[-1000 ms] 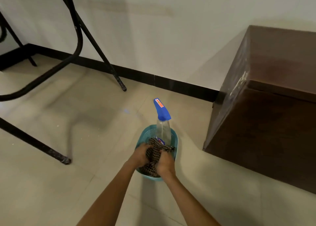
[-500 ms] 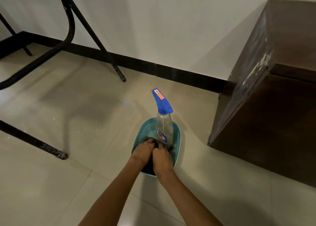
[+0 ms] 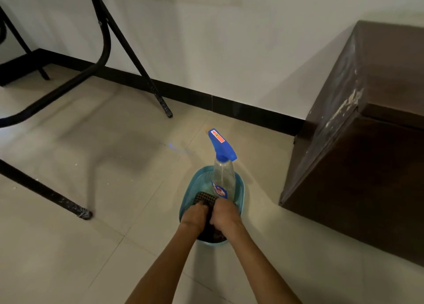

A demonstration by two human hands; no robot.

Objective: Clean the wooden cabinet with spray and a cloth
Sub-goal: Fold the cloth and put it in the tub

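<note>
A small teal plastic basket [image 3: 195, 186] sits on the tiled floor in front of me. A clear spray bottle [image 3: 223, 177] with a blue trigger head stands upright in its far half. A dark checked cloth [image 3: 205, 199] lies bunched in the near half. My left hand [image 3: 195, 216] and my right hand [image 3: 226, 214] are side by side inside the basket, both closed on the cloth, and they hide most of it. The dark brown wooden cabinet [image 3: 367, 154] stands to the right against the wall, with whitish dust marks along its left edge.
Black metal legs of a table or stand [image 3: 128, 58] cross the left side, with feet on the floor near the wall and at the left front. A black skirting strip [image 3: 229, 106] runs along the white wall. Beige floor tiles [image 3: 103, 166] lie between the legs and the basket.
My hands pushed the cloth from above the rim down into the basket and stay closed on it. The view shifted slightly; the bottle and basket have not moved.
</note>
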